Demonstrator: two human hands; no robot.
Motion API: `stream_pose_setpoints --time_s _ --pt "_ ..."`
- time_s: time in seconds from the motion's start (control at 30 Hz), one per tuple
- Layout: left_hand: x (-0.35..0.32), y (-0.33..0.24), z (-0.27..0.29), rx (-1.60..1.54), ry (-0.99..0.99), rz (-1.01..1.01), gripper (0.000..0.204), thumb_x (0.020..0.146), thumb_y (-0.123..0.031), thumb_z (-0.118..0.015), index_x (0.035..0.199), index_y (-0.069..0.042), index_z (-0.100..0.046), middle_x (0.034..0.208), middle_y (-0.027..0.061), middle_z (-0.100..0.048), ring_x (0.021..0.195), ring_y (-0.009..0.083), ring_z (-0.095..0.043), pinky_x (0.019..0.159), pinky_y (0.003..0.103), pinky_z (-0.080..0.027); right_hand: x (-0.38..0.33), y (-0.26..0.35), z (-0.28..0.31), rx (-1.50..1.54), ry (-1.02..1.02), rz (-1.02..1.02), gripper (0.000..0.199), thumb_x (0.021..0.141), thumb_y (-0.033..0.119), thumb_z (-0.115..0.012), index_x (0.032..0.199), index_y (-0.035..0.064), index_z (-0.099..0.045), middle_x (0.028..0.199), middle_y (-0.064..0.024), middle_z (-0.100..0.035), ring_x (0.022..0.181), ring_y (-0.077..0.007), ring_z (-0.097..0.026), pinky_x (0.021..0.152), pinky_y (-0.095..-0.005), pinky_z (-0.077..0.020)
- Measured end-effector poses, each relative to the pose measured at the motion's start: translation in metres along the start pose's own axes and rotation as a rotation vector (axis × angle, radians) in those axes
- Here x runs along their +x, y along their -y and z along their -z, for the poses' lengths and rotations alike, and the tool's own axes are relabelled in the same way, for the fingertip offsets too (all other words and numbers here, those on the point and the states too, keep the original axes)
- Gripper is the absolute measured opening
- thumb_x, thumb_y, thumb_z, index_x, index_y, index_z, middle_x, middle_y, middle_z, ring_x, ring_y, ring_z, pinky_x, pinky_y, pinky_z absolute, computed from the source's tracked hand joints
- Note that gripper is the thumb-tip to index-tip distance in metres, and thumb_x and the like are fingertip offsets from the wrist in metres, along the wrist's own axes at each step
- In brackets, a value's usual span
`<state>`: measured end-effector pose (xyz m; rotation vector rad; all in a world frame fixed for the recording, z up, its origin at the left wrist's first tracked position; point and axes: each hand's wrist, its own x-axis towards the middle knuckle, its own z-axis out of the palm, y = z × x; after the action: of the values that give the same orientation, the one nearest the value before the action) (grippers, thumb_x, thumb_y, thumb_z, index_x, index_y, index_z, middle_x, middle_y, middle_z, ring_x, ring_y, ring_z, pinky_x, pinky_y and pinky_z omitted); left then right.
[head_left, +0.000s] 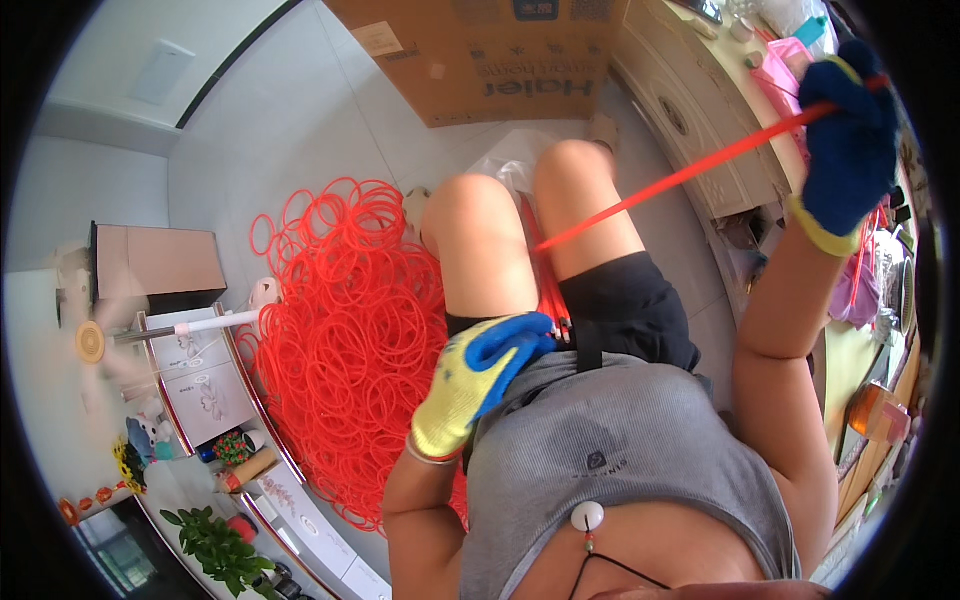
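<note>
High at the right, my right hand (848, 150), in a blue glove with a yellow cuff, is closed around a long thin red plastic tube (690, 175). The tube slants down to the left, its lower end over the gap between my thighs. More straight red tubes (552, 300) lie between my thighs, their near ends at my lap. Beside those ends my left hand (478, 375), in a yellow and blue glove, rests with curled fingers; what it grips, if anything, is hidden. Left of my legs spreads a big heap of red plastic rings (350, 350) on the floor.
A large cardboard box (500, 60) stands ahead of my knees, with clear plastic (505, 160) nearer. Along the right runs a cream cabinet (690, 110) with cluttered top. At left are a fan (90, 340), a white cabinet (205, 385) and a green plant (215, 550).
</note>
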<state>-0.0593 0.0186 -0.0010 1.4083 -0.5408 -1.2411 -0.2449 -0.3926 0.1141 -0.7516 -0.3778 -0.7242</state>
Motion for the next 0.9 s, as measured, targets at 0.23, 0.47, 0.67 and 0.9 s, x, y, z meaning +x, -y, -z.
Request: stream_pose_setpoints --time_s 0.23,0.47,0.67,0.9 --pt "0.044 0.04 -0.004 -0.942 0.015 -0.015 0.05 0.109 -0.032 -0.041 0.146 0.002 -0.045 0.14 0.0184 -0.058 0.129 0.0345 -0.056 0.113 0.047 -0.042 -0.055 0.092 0.051 0.247 -0.354 0.171 0.018 0.091 -0.004 -0.055 0.109 -0.0037 -0.055 0.091 -0.0097 -0.054 0.075 -0.0216 -0.05 0.073 -0.0309 -0.0452" --pt "0.064 0.038 0.018 -1.022 -0.137 -0.506 0.047 0.107 -0.036 -0.046 0.142 -0.006 -0.053 0.14 0.0146 -0.06 0.128 0.0315 -0.058 0.117 0.053 -0.037 -0.117 0.013 0.114 0.388 -0.571 0.197 0.03 0.091 -0.005 -0.057 0.12 -0.0077 -0.06 0.108 -0.016 -0.063 0.087 -0.0229 -0.053 0.082 -0.033 -0.0467" --pt "0.057 0.011 0.048 -0.935 -0.128 -0.878 0.046 0.106 -0.034 -0.045 0.145 -0.009 -0.053 0.147 0.0146 -0.054 0.138 0.037 -0.049 0.121 0.057 -0.029 -0.12 -0.086 0.131 0.35 -0.688 0.132 0.027 0.099 0.008 -0.054 0.123 -0.003 -0.062 0.136 -0.0215 -0.06 0.127 -0.0311 -0.057 0.116 -0.0494 -0.0361" --pt "0.046 -0.023 0.052 -0.724 -0.068 -1.167 0.056 0.107 -0.033 -0.045 0.158 -0.015 -0.029 0.144 0.0135 -0.057 0.138 0.0396 -0.048 0.122 0.062 -0.021 -0.125 -0.131 0.163 0.509 -0.692 0.017 0.026 0.101 0.014 -0.051 0.119 -0.0018 -0.063 0.117 -0.0147 -0.071 0.099 -0.0285 -0.068 0.112 -0.0517 -0.0406"
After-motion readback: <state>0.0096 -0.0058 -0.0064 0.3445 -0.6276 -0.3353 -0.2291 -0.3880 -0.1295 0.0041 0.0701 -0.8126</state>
